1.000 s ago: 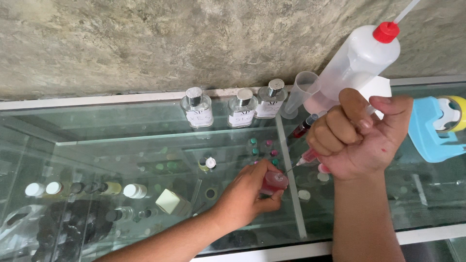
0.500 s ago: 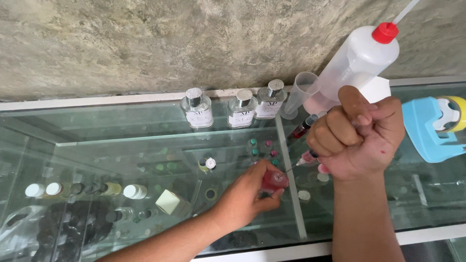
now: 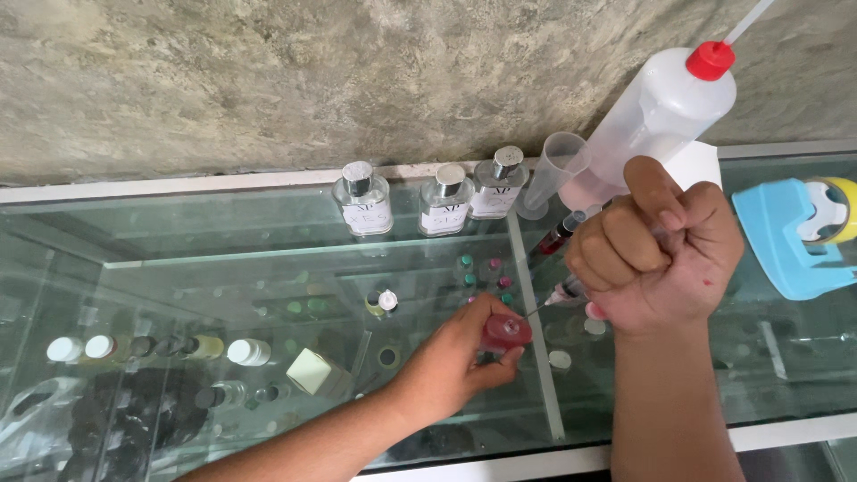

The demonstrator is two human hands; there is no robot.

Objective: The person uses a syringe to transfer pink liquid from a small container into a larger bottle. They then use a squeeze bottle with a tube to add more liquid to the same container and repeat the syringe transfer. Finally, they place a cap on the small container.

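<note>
Left hand (image 3: 455,361) wrapped around a small bottle of red liquid (image 3: 505,332), thumb and fingers gripping its body, bottle standing on the glass countertop (image 3: 223,241) a little in from the front edge, just left of the metal seam (image 3: 536,330) between two panes. Right hand (image 3: 656,245) clenched in a fist around a syringe (image 3: 564,291), thumb folded over on top; barrel mostly hidden inside the fist, only the tip end and thin needle showing, slanted down and left with the needle point at the bottle's open neck. Whether the needle touches the rim: cannot tell.

Along the back edge of the countertop, against the rough grey wall (image 3: 268,80): three clear square perfume bottles (image 3: 446,198) with silver caps and white labels, standing upright side by side. Just right of them a clear plastic measuring cup (image 3: 552,174), tilted, and a white squeeze bottle (image 3: 656,112) with a red cap and a thin spout, leaning toward the back right. A second syringe (image 3: 558,234) with dark red content lying on the glass just behind the right fist. Near the right edge, a blue tape dispenser (image 3: 790,236) holding a yellow roll.

Under the glass, on the shelf below: small vials with coloured caps (image 3: 482,272), a row of little bottles (image 3: 152,346) toward the left, and a pale cube-shaped box (image 3: 310,369).
</note>
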